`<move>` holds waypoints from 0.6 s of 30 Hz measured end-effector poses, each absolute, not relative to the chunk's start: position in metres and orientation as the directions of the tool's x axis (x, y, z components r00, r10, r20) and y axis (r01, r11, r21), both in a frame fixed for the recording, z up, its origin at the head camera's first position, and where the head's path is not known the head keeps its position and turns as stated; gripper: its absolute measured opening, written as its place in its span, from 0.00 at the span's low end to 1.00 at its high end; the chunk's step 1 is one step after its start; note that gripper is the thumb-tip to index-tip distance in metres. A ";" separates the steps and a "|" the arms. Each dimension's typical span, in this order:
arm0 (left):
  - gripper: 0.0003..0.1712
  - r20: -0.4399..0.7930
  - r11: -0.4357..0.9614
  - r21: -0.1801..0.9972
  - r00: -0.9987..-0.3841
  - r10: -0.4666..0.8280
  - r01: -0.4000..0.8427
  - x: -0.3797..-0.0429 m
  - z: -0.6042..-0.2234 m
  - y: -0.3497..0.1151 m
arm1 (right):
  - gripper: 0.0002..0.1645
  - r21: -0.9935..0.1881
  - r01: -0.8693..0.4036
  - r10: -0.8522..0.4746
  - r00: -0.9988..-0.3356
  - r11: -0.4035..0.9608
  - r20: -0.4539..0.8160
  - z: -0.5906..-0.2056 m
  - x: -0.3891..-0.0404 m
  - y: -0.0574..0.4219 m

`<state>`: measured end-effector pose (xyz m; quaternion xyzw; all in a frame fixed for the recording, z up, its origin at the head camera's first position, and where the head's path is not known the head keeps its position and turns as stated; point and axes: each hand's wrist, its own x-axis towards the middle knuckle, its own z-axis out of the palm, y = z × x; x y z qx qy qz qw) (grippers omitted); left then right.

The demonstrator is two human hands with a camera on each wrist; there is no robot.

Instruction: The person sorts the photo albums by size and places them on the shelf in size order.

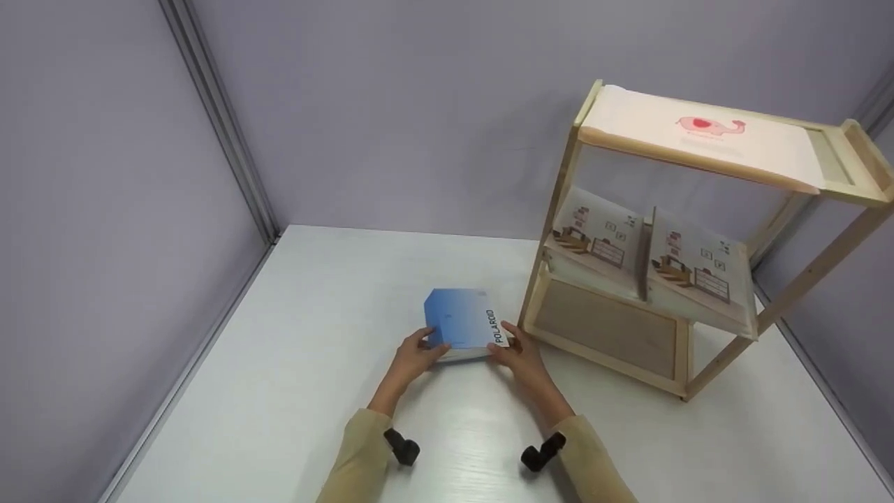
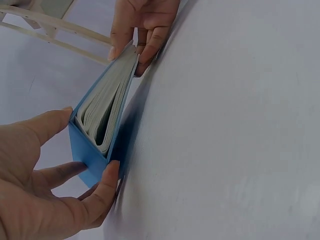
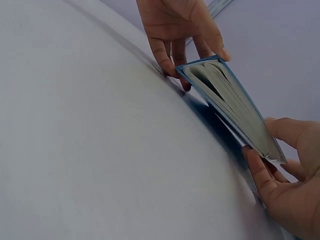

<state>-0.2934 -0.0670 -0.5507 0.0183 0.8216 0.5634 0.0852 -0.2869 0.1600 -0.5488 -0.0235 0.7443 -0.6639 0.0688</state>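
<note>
A blue photo album (image 1: 457, 318) with a cover fading to white and the word POLAROID lies low over the white table, cover up. My left hand (image 1: 412, 360) grips its near left corner, thumb on the cover and fingers around the spine side and underneath. At the near right corner my right hand (image 1: 524, 361) pinches it, thumb above and fingers below. In the left wrist view the thick pale pages (image 2: 102, 107) show between the covers, slightly fanned. The right wrist view shows a dark gap under the album's edge (image 3: 220, 112), so this side is raised off the table.
To the right stands a wooden rack (image 1: 607, 360) with a pale fabric top (image 1: 698, 136) bearing a pink elephant. Its middle level has two sloped printed fabric pockets (image 1: 698, 269). Grey walls (image 1: 391, 112) enclose the white table (image 1: 300, 335) at the back and sides.
</note>
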 end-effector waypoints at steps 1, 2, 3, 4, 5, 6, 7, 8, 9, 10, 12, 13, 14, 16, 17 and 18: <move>0.40 -0.125 0.362 0.930 -0.984 0.125 -0.072 -0.293 -0.550 -0.067 | 0.42 -0.990 0.059 -0.119 -0.990 0.129 -0.075 -0.548 -0.287 0.161; 0.39 -0.124 0.364 0.929 -0.984 0.124 -0.071 -0.292 -0.550 -0.066 | 0.42 -0.989 0.065 -0.113 -0.990 0.134 -0.081 -0.547 -0.286 0.161; 0.39 -0.124 0.364 0.929 -0.984 0.125 -0.071 -0.291 -0.550 -0.066 | 0.42 -0.988 0.070 -0.105 -0.991 0.140 -0.086 -0.546 -0.286 0.161; 0.39 -0.120 0.360 0.931 -0.985 0.127 -0.067 -0.291 -0.550 -0.066 | 0.42 -0.986 0.072 -0.099 -0.991 0.147 -0.087 -0.544 -0.286 0.161; 0.39 -0.117 0.357 0.932 -0.985 0.127 -0.065 -0.290 -0.550 -0.066 | 0.42 -0.986 0.071 -0.095 -0.992 0.150 -0.086 -0.543 -0.285 0.162; 0.39 -0.113 0.352 0.934 -0.985 0.127 -0.062 -0.289 -0.551 -0.066 | 0.42 -0.986 0.068 -0.092 -0.992 0.154 -0.082 -0.543 -0.285 0.162; 0.39 -0.109 0.341 0.938 -0.985 0.132 -0.058 -0.288 -0.551 -0.065 | 0.42 -0.987 0.065 -0.095 -0.992 0.147 -0.080 -0.542 -0.284 0.162; 0.39 -0.107 0.331 0.942 -0.985 0.137 -0.056 -0.287 -0.551 -0.065 | 0.42 -0.988 0.062 -0.098 -0.992 0.139 -0.076 -0.542 -0.284 0.163; 0.40 -0.106 0.320 0.946 -0.984 0.141 -0.056 -0.286 -0.552 -0.065 | 0.42 -0.989 0.054 -0.101 -0.992 0.135 -0.068 -0.543 -0.283 0.164; 0.40 -0.104 0.311 0.949 -0.984 0.144 -0.054 -0.285 -0.552 -0.065 | 0.42 -0.990 0.042 -0.104 -0.993 0.132 -0.056 -0.543 -0.283 0.164; 0.40 -0.099 0.295 0.954 -0.984 0.148 -0.052 -0.284 -0.553 -0.065 | 0.43 -0.992 0.025 -0.103 -0.994 0.127 -0.038 -0.547 -0.283 0.166; 0.40 -0.097 0.287 0.957 -0.984 0.150 -0.051 -0.283 -0.553 -0.065 | 0.43 -0.992 0.021 -0.102 -0.994 0.122 -0.034 -0.550 -0.284 0.167; 0.40 -0.095 0.285 0.957 -0.985 0.147 -0.050 -0.282 -0.553 -0.065 | 0.43 -0.992 0.019 -0.094 -0.995 0.128 -0.031 -0.553 -0.285 0.168; 0.40 -0.077 0.290 0.956 -0.987 0.142 -0.033 -0.280 -0.554 -0.065 | 0.44 -0.991 0.017 -0.078 -0.997 0.135 -0.028 -0.558 -0.288 0.169; 0.39 -0.072 0.288 0.957 -0.988 0.139 -0.029 -0.280 -0.554 -0.065 | 0.44 -0.991 0.024 -0.071 -0.997 0.135 -0.033 -0.561 -0.290 0.170; 0.39 -0.066 0.287 0.958 -0.988 0.138 -0.024 -0.279 -0.554 -0.065 | 0.44 -0.991 0.031 -0.065 -0.997 0.132 -0.040 -0.563 -0.291 0.170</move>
